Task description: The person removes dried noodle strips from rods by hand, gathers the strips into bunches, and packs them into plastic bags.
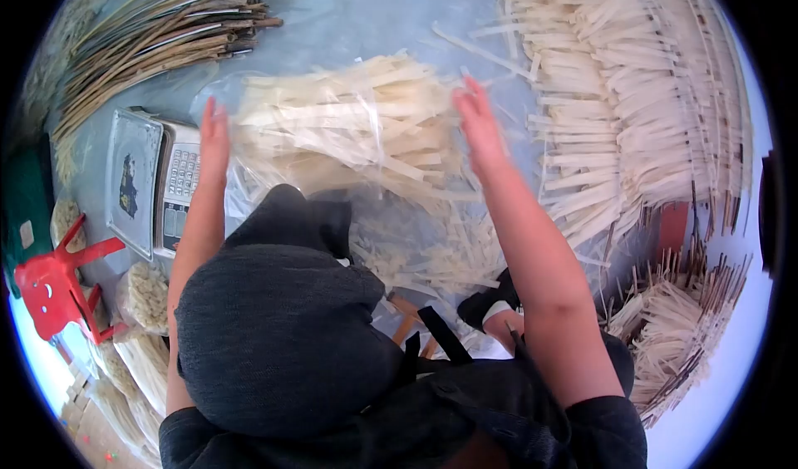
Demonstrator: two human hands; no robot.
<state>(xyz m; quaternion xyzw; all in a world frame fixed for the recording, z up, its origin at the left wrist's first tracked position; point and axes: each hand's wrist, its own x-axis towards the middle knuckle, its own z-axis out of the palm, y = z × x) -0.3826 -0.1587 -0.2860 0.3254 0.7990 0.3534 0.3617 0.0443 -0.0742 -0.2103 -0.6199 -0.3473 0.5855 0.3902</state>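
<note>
A thick bundle of pale flat strips (324, 124) lies in front of me, partly inside a clear plastic bag (241, 188). My left hand (214, 141) is at the bundle's left end, its fingers stretched out and somewhat blurred. Just off the right end of the strips is my right hand (478, 120), palm turned inward and fingers extended. Neither hand is wrapped around anything. Whether the left fingers touch the bag, I cannot tell.
Left of the bundle stands a digital scale (135, 182). Dark sticks (179, 33) are piled at upper left. Rows of pale strips on sticks (623, 95) cover the right side. A red plastic stool (62, 290) and filled bags (143, 299) are at lower left. Loose scraps (416, 257) lie near my feet.
</note>
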